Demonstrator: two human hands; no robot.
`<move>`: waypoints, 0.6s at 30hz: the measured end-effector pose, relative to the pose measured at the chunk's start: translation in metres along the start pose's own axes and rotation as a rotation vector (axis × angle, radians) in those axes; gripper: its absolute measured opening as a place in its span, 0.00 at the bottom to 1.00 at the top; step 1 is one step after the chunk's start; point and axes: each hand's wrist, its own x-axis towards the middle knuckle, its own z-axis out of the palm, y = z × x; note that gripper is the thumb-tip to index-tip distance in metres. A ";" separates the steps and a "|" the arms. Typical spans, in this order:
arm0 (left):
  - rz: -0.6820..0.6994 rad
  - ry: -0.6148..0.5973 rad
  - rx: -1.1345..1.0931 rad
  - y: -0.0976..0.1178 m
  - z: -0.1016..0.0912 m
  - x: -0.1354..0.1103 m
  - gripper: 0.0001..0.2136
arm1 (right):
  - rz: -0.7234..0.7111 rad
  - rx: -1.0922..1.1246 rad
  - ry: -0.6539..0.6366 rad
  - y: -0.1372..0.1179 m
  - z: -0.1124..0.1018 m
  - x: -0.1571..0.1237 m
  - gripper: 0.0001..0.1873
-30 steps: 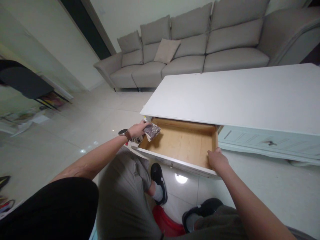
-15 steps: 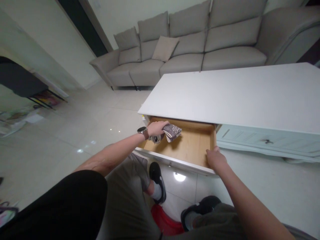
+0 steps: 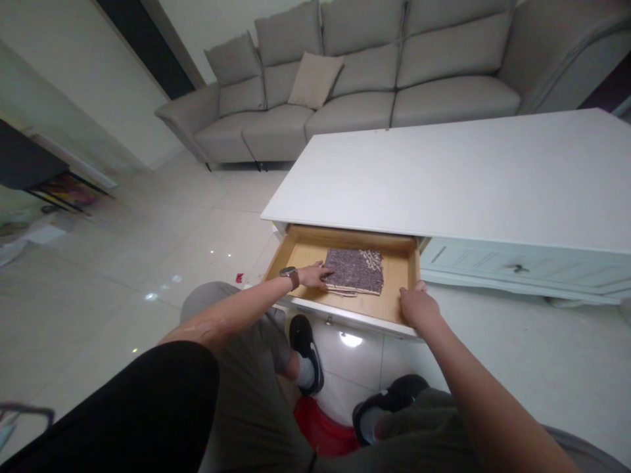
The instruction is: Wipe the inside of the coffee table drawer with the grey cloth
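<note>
Fingers of left hand [image 3: 314, 274] flat against folded cloth [image 3: 355, 270] (bare wood round it); right hand [image 3: 418, 305] fingers clasp drawer [image 3: 300, 253] rim.

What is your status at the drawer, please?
Left hand flat on folded cloth, lying in open drawer. Right hand holds drawer front.

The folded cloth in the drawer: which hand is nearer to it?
Left. The left hand touches the left edge of the folded cloth; the right hand holds the front of the drawer, apart from the cloth.
</note>
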 end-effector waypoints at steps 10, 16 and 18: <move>0.051 0.023 -0.011 -0.006 0.006 0.001 0.33 | 0.022 -0.007 -0.021 -0.002 -0.003 0.000 0.28; -0.042 -0.019 0.149 0.004 -0.027 -0.028 0.20 | 0.050 -0.014 -0.059 -0.005 -0.004 0.007 0.30; 0.001 -0.001 0.152 0.014 -0.036 -0.042 0.19 | 0.053 -0.016 -0.070 -0.006 -0.003 0.009 0.30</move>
